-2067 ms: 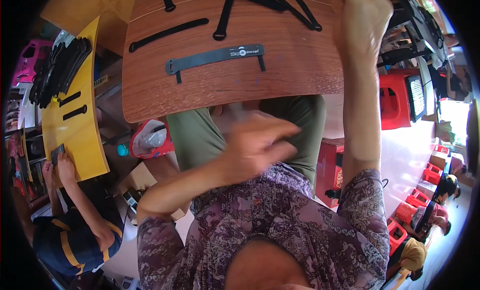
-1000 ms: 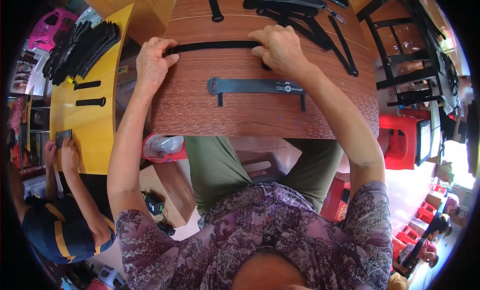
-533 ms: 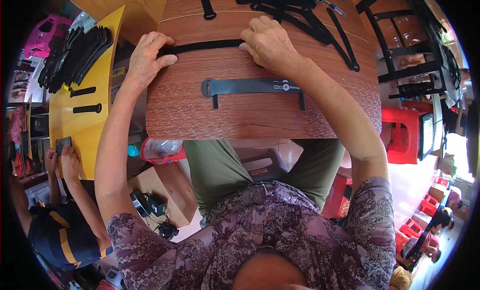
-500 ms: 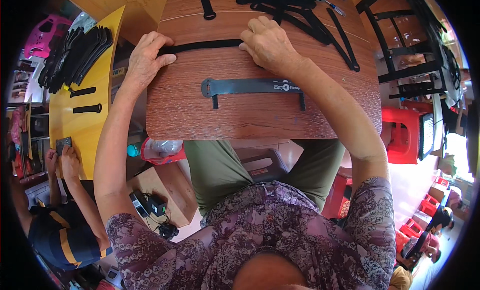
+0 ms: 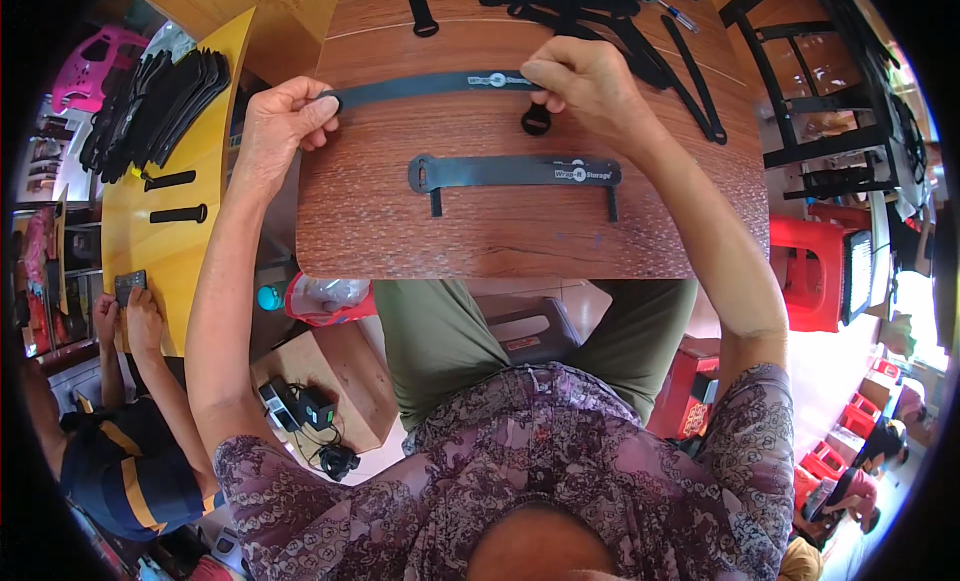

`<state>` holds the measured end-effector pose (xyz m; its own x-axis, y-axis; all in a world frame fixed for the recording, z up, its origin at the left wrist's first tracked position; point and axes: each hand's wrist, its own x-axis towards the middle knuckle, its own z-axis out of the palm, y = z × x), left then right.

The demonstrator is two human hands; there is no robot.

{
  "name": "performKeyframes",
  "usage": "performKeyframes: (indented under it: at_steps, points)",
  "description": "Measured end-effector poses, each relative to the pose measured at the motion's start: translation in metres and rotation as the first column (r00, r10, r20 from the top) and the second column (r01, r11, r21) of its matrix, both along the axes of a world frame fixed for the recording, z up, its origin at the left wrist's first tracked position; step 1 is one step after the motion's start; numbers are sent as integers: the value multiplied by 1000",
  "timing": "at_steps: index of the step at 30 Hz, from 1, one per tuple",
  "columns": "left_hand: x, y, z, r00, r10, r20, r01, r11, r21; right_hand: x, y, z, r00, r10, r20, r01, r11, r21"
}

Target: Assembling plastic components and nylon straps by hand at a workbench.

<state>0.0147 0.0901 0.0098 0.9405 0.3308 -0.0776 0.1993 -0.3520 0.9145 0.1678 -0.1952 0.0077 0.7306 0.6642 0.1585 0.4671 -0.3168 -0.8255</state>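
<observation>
A long dark grey strap (image 5: 410, 85) with white print stretches between my two hands above the brown table. My left hand (image 5: 288, 123) is closed, pinching the strap's left end between thumb and fingers. Its right end is in the closed fingers of my right hand (image 5: 580, 79). Just below that hand shows a black rounded tab (image 5: 536, 121) with a slot; whether it belongs to the same strap I cannot tell. Closer to me, a second grey printed strap (image 5: 500, 173) lies flat, with a slotted rounded left end. Two short dark strips (image 5: 436, 203) stick out from under it.
Several black straps (image 5: 630, 51) and a pen (image 5: 680, 17) lie at the far right of the brown table (image 5: 400, 243). One black strap (image 5: 420, 9) lies at the far edge. On the yellow table (image 5: 140, 251) at left, where another person's hands work, sits a strap pile (image 5: 160, 111).
The strap between my hands has turned from its black side to its grey printed side. My right hand has moved slightly right, and a black rounded tab now shows below it.
</observation>
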Motion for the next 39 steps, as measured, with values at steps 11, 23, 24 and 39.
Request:
performKeyframes:
  at_steps: [11, 23, 24, 39]
  points:
    - [-38, -59, 12, 997, -49, -53, 25, 923, -384, -44, -78, 23, 923, 2, -385, -26, 998, -58]
    - [-62, -96, 7, 960, 9, -281, -111, 930, -349, -83, -112, 8, 860, -142, -490, 155, 988, -14]
    - [-62, -98, 7, 955, 27, -294, -125, 940, -318, -84, -112, 7, 859, -140, -493, 153, 988, -15]
    - [-36, -98, 10, 939, 84, -333, -170, 956, -239, -72, -103, 5, 845, -273, -460, 259, 961, -96]
